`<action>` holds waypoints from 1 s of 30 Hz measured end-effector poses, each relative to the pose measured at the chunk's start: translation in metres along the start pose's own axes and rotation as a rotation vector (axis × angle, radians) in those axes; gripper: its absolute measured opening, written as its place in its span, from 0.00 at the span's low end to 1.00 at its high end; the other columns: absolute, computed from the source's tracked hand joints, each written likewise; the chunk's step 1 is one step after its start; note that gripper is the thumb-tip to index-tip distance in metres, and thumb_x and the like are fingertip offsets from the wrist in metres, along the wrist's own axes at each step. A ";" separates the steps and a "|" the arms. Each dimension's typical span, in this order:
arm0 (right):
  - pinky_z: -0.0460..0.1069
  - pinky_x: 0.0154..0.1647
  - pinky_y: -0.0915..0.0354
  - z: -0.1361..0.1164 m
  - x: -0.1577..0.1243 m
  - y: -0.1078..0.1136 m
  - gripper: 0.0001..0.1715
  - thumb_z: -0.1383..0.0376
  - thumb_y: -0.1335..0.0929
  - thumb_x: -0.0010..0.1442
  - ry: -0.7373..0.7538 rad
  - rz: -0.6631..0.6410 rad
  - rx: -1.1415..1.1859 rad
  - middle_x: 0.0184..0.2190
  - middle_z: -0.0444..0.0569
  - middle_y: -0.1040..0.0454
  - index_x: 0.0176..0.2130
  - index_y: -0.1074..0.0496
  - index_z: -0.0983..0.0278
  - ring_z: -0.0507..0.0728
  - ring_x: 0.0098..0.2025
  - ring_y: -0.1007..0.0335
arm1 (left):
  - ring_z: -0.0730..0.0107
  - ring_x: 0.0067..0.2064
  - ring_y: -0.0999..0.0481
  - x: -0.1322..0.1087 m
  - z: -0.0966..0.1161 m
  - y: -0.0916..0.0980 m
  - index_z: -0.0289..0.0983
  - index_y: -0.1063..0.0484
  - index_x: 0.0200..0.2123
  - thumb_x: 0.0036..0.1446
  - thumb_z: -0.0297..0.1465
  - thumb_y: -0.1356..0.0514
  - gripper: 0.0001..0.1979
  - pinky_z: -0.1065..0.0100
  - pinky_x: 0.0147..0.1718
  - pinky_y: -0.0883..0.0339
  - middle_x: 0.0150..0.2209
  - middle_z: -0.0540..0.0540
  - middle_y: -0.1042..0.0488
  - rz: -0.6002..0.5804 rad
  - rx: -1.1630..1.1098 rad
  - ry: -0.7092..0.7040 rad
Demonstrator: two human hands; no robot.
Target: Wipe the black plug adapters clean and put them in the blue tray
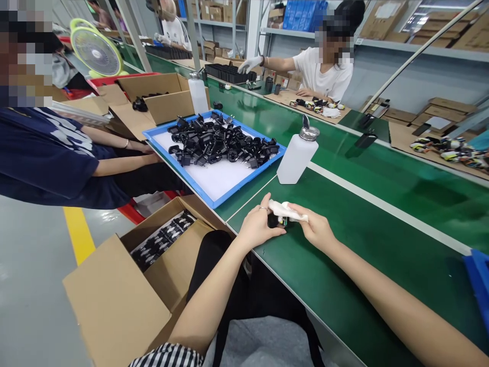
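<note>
Over the green bench my left hand (257, 227) grips a small black power adapter (272, 220), whose near side shows a bit of green and white. Fingers and cloth hide much of its shape. My right hand (315, 227) pinches a white cloth (288, 210) and holds it against the top of the adapter. Just beyond my hands stands a white dispenser bottle (296, 162) with a metal cap. To the left of the bottle, a blue-rimmed tray (216, 201) carries a heap of black plug adapters (225, 140).
An open carton (114, 285) with rows of black parts stands low at my left. A co-worker (57, 153) sits left of the tray. Another person (324, 71) works across the bench. A second bottle (197, 94) and a blue tray edge (477, 280) are in view.
</note>
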State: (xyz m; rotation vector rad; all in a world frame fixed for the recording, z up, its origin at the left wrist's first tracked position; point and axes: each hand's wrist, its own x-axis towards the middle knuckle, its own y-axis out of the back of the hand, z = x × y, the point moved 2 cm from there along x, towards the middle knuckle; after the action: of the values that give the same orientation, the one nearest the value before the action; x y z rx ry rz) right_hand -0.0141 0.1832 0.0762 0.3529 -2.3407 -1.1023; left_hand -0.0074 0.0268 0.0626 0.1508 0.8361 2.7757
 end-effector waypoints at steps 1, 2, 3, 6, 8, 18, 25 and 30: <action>0.51 0.42 0.40 0.002 -0.001 0.001 0.19 0.67 0.46 0.52 -0.038 0.006 0.009 0.42 0.46 0.34 0.43 0.37 0.61 0.55 0.43 0.38 | 0.62 0.49 0.41 0.000 0.000 0.001 0.35 0.64 0.54 0.36 0.36 0.39 0.46 0.64 0.44 0.46 0.44 0.44 0.35 -0.001 -0.006 -0.006; 0.52 0.42 0.40 0.003 -0.002 0.002 0.18 0.66 0.45 0.52 -0.084 0.002 0.032 0.41 0.47 0.33 0.42 0.36 0.61 0.56 0.42 0.37 | 0.62 0.49 0.41 0.000 -0.001 0.001 0.36 0.64 0.54 0.36 0.36 0.39 0.46 0.64 0.44 0.46 0.45 0.43 0.35 0.000 -0.010 -0.001; 0.52 0.42 0.40 0.006 -0.002 0.003 0.17 0.65 0.44 0.52 -0.139 -0.009 0.072 0.40 0.47 0.32 0.40 0.35 0.62 0.56 0.42 0.37 | 0.62 0.50 0.41 0.000 -0.001 0.002 0.36 0.65 0.54 0.37 0.36 0.40 0.45 0.64 0.44 0.46 0.45 0.43 0.36 0.001 -0.013 0.011; 0.53 0.38 0.38 0.016 0.003 0.012 0.18 0.61 0.42 0.50 -0.346 0.004 0.299 0.39 0.50 0.32 0.41 0.36 0.64 0.57 0.38 0.35 | 0.63 0.50 0.41 0.001 -0.002 0.003 0.38 0.64 0.54 0.37 0.37 0.40 0.45 0.63 0.44 0.46 0.46 0.44 0.37 -0.001 -0.012 0.048; 0.52 0.33 0.36 0.025 0.010 0.020 0.23 0.57 0.41 0.50 -0.491 0.000 0.436 0.38 0.51 0.32 0.44 0.39 0.65 0.58 0.36 0.34 | 0.62 0.49 0.41 0.001 0.000 0.002 0.38 0.63 0.54 0.36 0.38 0.39 0.45 0.62 0.44 0.45 0.46 0.43 0.36 -0.005 -0.011 0.049; 0.59 0.45 0.45 0.063 0.012 0.042 0.30 0.54 0.42 0.49 -0.548 0.385 0.011 0.46 0.60 0.42 0.49 0.49 0.67 0.63 0.47 0.44 | 0.64 0.51 0.45 -0.002 -0.014 0.072 0.34 0.44 0.48 0.44 0.27 0.46 0.24 0.65 0.49 0.51 0.49 0.43 0.41 0.356 0.407 -0.017; 0.63 0.45 0.48 0.069 0.014 0.036 0.29 0.52 0.43 0.48 -0.447 0.226 -0.084 0.43 0.61 0.40 0.45 0.44 0.67 0.68 0.48 0.47 | 0.60 0.46 0.38 0.062 -0.059 0.155 0.35 0.37 0.42 0.46 0.22 0.52 0.18 0.63 0.42 0.44 0.42 0.41 0.35 0.524 0.589 0.360; 0.61 0.45 0.46 0.062 0.016 0.040 0.25 0.52 0.43 0.49 -0.458 0.166 -0.148 0.45 0.62 0.40 0.44 0.42 0.64 0.69 0.43 0.42 | 0.61 0.41 0.34 0.072 -0.061 0.154 0.35 0.32 0.35 0.43 0.21 0.50 0.15 0.63 0.38 0.42 0.37 0.42 0.31 0.523 0.571 0.359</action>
State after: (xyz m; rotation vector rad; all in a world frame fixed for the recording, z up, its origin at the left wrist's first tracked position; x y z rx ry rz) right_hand -0.0629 0.2409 0.0796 -0.1664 -2.5930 -1.3759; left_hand -0.1177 -0.1116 0.1002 -0.0461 1.9154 2.9737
